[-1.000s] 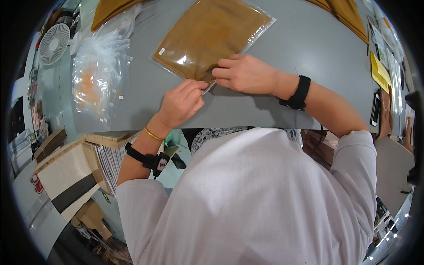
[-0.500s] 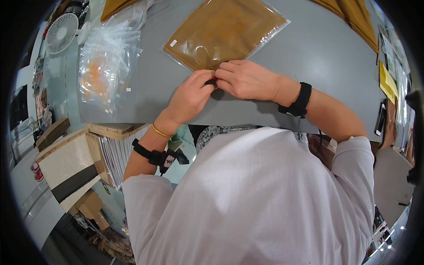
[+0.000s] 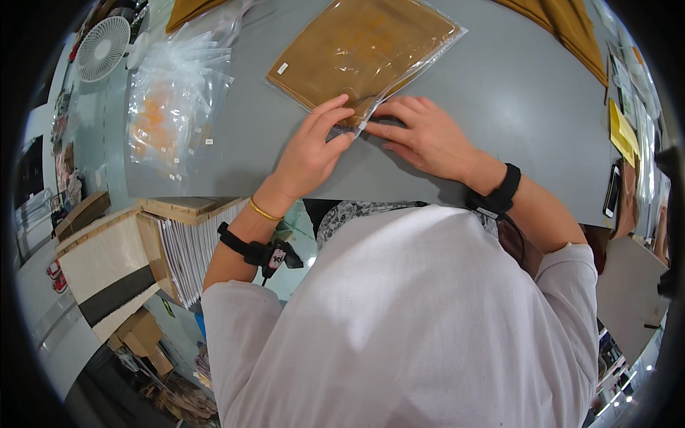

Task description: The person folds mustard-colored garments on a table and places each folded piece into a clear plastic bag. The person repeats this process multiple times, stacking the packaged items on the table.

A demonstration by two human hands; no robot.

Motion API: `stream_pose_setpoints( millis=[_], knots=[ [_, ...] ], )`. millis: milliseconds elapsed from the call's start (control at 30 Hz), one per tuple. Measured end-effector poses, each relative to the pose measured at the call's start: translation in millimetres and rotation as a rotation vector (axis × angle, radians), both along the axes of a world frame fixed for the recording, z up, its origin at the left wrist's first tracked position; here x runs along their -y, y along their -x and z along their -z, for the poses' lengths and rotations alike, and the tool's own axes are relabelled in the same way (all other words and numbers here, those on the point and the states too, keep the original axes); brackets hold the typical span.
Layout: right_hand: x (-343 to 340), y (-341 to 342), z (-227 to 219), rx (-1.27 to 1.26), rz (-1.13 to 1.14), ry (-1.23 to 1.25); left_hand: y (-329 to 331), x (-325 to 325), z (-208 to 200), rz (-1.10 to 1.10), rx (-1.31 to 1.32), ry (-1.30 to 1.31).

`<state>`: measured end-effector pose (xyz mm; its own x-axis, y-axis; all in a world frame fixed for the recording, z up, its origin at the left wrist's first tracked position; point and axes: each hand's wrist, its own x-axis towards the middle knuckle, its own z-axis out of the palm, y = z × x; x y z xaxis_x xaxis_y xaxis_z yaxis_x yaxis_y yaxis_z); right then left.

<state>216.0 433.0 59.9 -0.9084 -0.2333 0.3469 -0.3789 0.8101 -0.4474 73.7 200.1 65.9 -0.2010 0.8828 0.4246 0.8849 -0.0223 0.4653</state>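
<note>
A clear zip bag (image 3: pixel 378 50) with folded brown cloth inside lies aslant on the grey table, a small white label near its left corner. My left hand (image 3: pixel 312 150) holds the bag's near corner, its thumb at the edge and two fingers reaching over the plastic. Beside that corner, a small whitish slider (image 3: pixel 362 126) shows on the zip edge. Against the slider and the bag's edge rest the fingertips of my right hand (image 3: pixel 432 139); its fingers are stretched out and apart, and the hand is open.
On the left of the grey table (image 3: pixel 514 93) lies a pile of clear zip bags (image 3: pixel 175 107) with orange marks. Brown cloth (image 3: pixel 564 32) lies at the far right. A white fan (image 3: pixel 103 48), a yellow paper (image 3: pixel 623 133) and a phone (image 3: pixel 612 191) are around the sides.
My right hand has loosened from a pinch at the near corner and moved slightly right, its fingers spreading. My left fingers have lifted apart. The slider and the zip edge now show.
</note>
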Motion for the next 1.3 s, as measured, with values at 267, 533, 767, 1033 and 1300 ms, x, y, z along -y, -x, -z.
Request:
stream_pose_setpoints(
  millis=[267,533,767,1033,1300],
  knots=[
    [-15.3,-0.5,3.3,0.034,0.232,0.14,3.1,1.9,-0.8,-0.028,0.096,0.056],
    [-18.8,8.5,2.2,-0.083,0.328,0.213,8.5,0.1,3.4,-0.015,0.227,0.078],
    [-16.3,11.0,1.1,0.06,0.019,0.094,9.8,-0.4,3.6,0.009,0.277,0.077],
    [-9.1,20.4,0.0,0.074,-0.002,-0.075,8.0,0.2,5.3,0.051,0.115,0.083],
    [-21.2,14.7,1.7,0.166,0.002,0.217,5.6,0.7,4.1,0.055,0.116,0.063]
  ],
)
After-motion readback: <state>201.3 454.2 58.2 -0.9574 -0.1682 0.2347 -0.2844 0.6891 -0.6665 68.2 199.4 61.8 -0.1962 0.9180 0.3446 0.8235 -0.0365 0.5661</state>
